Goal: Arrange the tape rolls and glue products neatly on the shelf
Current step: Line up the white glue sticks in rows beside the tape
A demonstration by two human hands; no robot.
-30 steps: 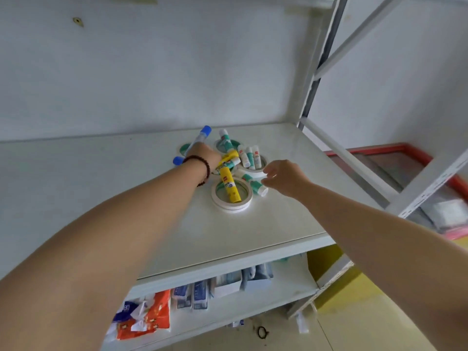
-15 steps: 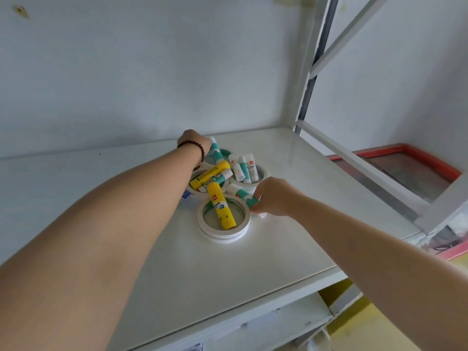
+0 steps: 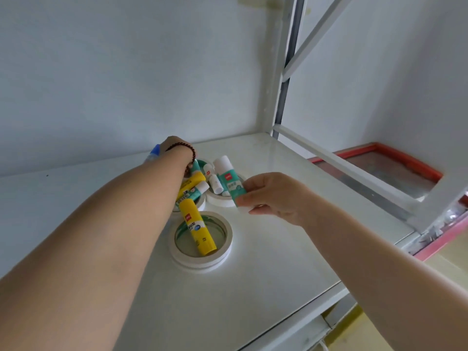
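On the white shelf (image 3: 266, 249) lie several white tape rolls, flat, their hollow middles acting as little cups; the nearest tape roll (image 3: 201, 240) holds a yellow glue stick (image 3: 196, 224) lying slantwise, its lower end inside the ring and its upper end over the far rim; behind it a second tape roll (image 3: 220, 200) holds small white-capped glue sticks (image 3: 215, 182); to the left of that, another yellow glue stick (image 3: 191, 184) and a teal one lie across a third roll that is largely hidden by the forearm; the right hand (image 3: 273, 196) is raised above the shelf, its fingers pinched on a teal glue stick (image 3: 231, 183) with a white cap, tilted up and away; the left hand (image 3: 177, 145) reaches toward the back wall, a dark bead bracelet (image 3: 184, 149) at the wrist; its fingers are hidden, so I cannot tell their state, though a blue-capped item (image 3: 154, 152) shows just beside it.
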